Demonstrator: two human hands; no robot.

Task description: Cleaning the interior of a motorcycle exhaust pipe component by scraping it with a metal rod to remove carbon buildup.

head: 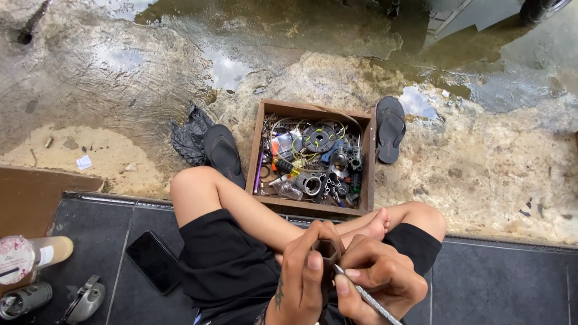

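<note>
Ahead of our hands, wet ground (150, 72) spreads wide with puddles. Nearer, just past our crossed legs, sits a wooden box (368, 162) packed with metal parts, wire and small tools. A dark sandal (391, 127) lies at its right wall, and another sandal (223, 153) lies to its left, beside a crumpled black rag (188, 137). Left of our hands, on the dark tiles, lies a black phone (153, 262), with a bottle (30, 256) farther left. Our left hand (304, 274) is closed around a dark hexagonal socket (327, 250), held upright over our lap. Our right hand (379, 274), touching the left, pinches a thin metal rod (368, 299) whose tip meets the socket.
</note>
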